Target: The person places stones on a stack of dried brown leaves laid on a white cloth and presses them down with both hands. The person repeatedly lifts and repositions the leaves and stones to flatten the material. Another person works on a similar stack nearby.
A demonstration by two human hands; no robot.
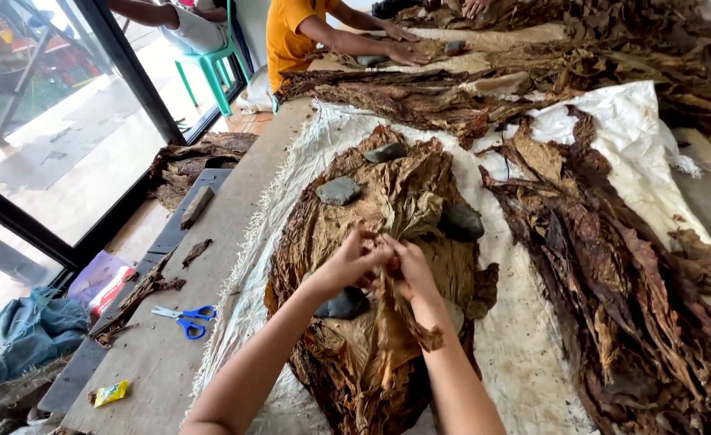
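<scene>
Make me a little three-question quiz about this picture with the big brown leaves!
1. True or false: both hands, left hand and right hand, pinch one dried leaf.
2. What colour are the handles of the scissors?
A. red
B. blue
C. green
3. Fill in: grey ___ lie on the stacked leaves.

Key: 1 true; 2 B; 3 stones.

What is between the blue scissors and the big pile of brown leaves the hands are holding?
In the head view, bare wooden table and the frayed edge of the white cloth lie between scissors and pile.
</scene>
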